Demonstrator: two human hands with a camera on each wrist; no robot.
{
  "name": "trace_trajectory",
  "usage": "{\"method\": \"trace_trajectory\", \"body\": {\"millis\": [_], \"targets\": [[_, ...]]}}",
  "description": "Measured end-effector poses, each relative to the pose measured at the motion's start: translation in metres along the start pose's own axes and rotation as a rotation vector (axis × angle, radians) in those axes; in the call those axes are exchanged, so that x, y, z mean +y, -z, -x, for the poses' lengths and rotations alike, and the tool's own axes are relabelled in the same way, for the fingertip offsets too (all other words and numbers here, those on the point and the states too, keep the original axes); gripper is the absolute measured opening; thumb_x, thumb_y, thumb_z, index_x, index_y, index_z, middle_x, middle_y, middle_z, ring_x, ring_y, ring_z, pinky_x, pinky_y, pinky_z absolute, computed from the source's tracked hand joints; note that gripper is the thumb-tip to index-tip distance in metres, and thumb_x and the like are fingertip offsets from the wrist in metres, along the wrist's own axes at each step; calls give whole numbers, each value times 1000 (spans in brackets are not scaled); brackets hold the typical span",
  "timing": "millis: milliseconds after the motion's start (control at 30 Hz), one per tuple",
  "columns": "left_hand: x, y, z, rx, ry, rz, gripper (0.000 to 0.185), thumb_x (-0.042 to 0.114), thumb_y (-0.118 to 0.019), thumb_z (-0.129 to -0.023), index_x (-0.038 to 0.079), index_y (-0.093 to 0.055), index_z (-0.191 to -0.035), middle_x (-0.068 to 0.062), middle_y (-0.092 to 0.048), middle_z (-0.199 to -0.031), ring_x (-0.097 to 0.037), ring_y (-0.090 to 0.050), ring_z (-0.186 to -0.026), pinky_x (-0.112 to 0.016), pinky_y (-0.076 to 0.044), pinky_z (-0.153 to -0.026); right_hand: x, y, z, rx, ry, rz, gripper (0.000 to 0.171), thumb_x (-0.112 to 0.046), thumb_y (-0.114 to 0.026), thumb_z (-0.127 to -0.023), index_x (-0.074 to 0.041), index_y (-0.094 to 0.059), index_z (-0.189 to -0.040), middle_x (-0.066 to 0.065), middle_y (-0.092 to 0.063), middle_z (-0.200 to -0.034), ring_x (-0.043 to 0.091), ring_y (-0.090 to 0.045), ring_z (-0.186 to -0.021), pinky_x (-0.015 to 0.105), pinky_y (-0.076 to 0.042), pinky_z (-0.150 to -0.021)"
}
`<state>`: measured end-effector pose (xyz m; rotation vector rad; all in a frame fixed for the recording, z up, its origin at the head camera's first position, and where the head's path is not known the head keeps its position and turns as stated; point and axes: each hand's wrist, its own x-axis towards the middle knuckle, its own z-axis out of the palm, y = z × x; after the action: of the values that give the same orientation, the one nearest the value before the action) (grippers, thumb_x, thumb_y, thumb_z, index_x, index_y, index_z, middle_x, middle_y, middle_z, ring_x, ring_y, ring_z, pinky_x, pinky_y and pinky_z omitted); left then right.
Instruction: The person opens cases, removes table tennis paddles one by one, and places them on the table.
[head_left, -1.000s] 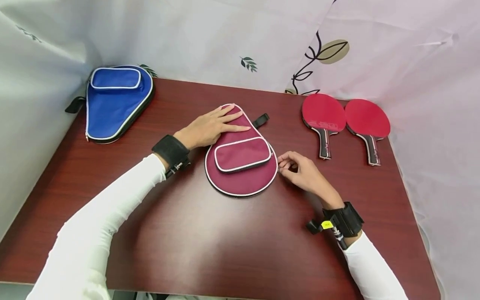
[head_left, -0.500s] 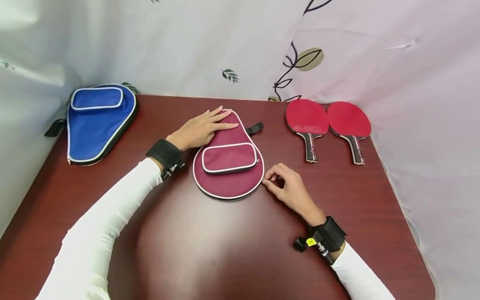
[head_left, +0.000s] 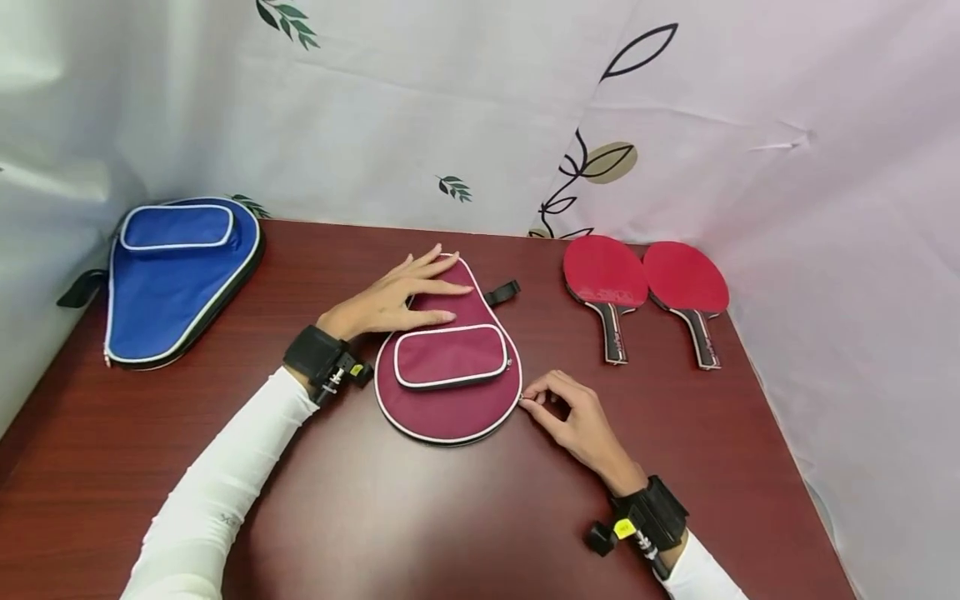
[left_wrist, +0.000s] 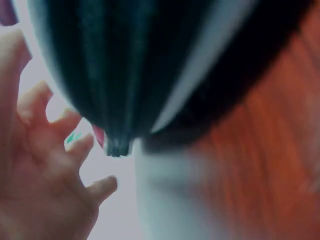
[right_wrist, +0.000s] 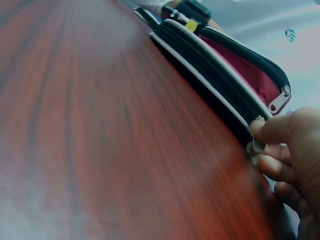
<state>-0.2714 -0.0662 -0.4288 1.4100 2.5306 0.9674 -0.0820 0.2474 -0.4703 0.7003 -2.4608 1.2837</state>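
A maroon table tennis bat case (head_left: 448,421) with white piping lies flat, its rounded end toward me. Across its narrow part my left hand (head_left: 375,307) is spread, fingers extended over the fabric above the front pocket (head_left: 450,357). My right hand (head_left: 577,421) is at the case's right edge, thumb and finger pinching a metal zipper pull (right_wrist: 256,146). The right wrist view shows the dark zipper band (right_wrist: 210,65) running along the side, and the pocket's own zipper pull (right_wrist: 279,102) hanging just above. Close up in the left wrist view, the case's dark side (left_wrist: 125,60) partly covers the left hand.
A blue bat case (head_left: 176,287) lies at the back left with its black strap (head_left: 82,287) sticking out. Two red bats (head_left: 606,271) (head_left: 686,277) lie side by side at the back right, handles toward me. A pale curtain (head_left: 360,125) borders the table.
The head view has tilted up, so the table sits lower in it. My left fingers have shifted left and spread over the case. The right hand still pinches at the case's right edge.
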Motion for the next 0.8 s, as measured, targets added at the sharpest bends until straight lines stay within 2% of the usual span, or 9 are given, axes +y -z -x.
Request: {"method": "trace_trajectory", "body": {"millis": [167, 233, 400, 633, 800], "targets": [[2, -4, 5, -98, 10, 27, 49, 45, -68, -96, 33, -61, -142, -3, -28, -166, -31, 3, -156, -67, -7, -118, -10, 1, 1, -30, -20, -14, 21, 5, -78, -84, -12, -68, -92, -4, -57, -80, 18, -54, -73, 27, -41, -66], [1, -2, 4, -112, 13, 14, 49, 43, -67, -97, 33, -59, -144, -2, -27, -166, -31, 4, -156, -68, -8, -118, -19, 3, -5, -47, -36, -14, 20, 8, -76, -84, -8, -66, -90, 0, -56, -78, 21, -53, -72, 28, -40, -65], [3, 5, -1, -107, 34, -47, 51, 46, -66, -97, 37, -55, -146, -1, -27, -166, -29, 3, -156, -65, -13, -119, -34, 11, -19, -45, -50, -4, 19, 12, -73, -85, -4, -63, -86, 5, -56, -76, 24, -53, -71, 29, -40, -64], [8, 5, -3, -81, 68, -140, 53, 51, -61, -98, 39, -51, -149, 0, -27, -166, -26, -2, -156, -66, -18, -116, -32, 16, -21, -23, -74, -9, 19, 11, -73, -84, -6, -63, -84, 3, -56, -75, 21, -53, -69, 32, -40, -61], [14, 2, 6, -90, 164, -201, 56, 56, -59, -97, 40, -49, -150, 2, -25, -166, -26, -5, -156, -68, -15, -116, -29, 11, -15, -28, -116, -43, 18, 8, -73, -86, -7, -64, -84, 1, -57, -74, 22, -54, -68, 33, -41, -60]]}}
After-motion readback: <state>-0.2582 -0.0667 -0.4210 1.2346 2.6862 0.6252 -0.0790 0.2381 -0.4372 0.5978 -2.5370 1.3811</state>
